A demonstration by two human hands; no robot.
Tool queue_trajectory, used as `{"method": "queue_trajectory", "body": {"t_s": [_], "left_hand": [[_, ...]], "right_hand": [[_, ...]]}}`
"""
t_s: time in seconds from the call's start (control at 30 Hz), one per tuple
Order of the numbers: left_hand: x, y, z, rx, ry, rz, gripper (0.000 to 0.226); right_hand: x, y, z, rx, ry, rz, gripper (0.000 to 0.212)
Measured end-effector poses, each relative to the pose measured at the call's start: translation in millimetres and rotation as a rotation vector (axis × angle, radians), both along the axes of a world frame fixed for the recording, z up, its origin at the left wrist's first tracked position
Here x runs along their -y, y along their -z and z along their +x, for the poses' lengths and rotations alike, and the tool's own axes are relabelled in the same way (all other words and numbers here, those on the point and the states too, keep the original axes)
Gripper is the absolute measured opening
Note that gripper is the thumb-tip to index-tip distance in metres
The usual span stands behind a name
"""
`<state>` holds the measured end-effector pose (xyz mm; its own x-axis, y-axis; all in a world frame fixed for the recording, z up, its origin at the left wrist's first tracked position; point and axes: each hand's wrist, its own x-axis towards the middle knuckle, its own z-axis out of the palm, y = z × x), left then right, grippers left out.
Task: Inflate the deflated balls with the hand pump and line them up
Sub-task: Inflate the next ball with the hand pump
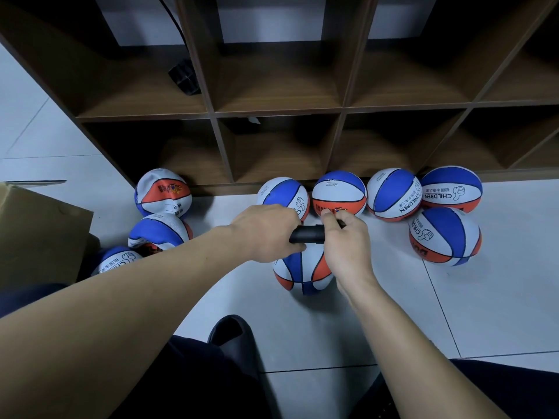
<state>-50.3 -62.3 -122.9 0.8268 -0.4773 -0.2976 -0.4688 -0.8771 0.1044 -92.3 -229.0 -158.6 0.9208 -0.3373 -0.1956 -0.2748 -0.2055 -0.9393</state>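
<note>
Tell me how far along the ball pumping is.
Done: five round balls by the shelf, four lined up, the fifth ball in front. In hand: left hand and right hand grip the pump over a ball. Left: three saggy balls on the left.

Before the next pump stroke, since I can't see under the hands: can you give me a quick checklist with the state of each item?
1. Left hand grips the black pump: ok.
2. Right hand holds the pump's other end: ok.
3. Ball under the pump sits on the floor directly below the hands: ok.
4. Needle seated in that ball's valve: cannot tell, hidden by the hands.
5. Ball under the pump fully round: not ok, its lower edge looks dented.
6. Inflated balls lined up: not ok, four sit along the shelf, but one ball lies in front of that row.
</note>
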Motion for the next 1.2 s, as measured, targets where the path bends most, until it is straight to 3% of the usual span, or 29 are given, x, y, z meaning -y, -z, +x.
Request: {"method": "queue_trajectory", "body": {"t_s": [0.17, 0.33, 0.57, 0.73, 1.2], "left_hand": [[-5, -3, 7, -0.037, -0.031, -0.013, 0.035], [-17, -1, 12, -0.046, -0.074, 0.021, 0.035], [-16, -4, 13, 0.027, -0.067, 0.075, 0.037], [-11, -5, 8, 0.019, -0.044, 0.077, 0.029], [-2, 3, -2, 0.031, -0.052, -0.021, 0.035]], "right_hand": [[29, -1, 12, -0.04, 0.012, 0.031, 0.041], [70, -1, 21, -0.092, 0.186, 0.107, 0.038], [60, 4, 21, -0.122, 0.295, 0.163, 0.031], [38, 3, 12, -0.042, 0.256, 0.085, 0.035], [-15, -4, -1, 0.048, 0.054, -0.075, 0.043]]}}
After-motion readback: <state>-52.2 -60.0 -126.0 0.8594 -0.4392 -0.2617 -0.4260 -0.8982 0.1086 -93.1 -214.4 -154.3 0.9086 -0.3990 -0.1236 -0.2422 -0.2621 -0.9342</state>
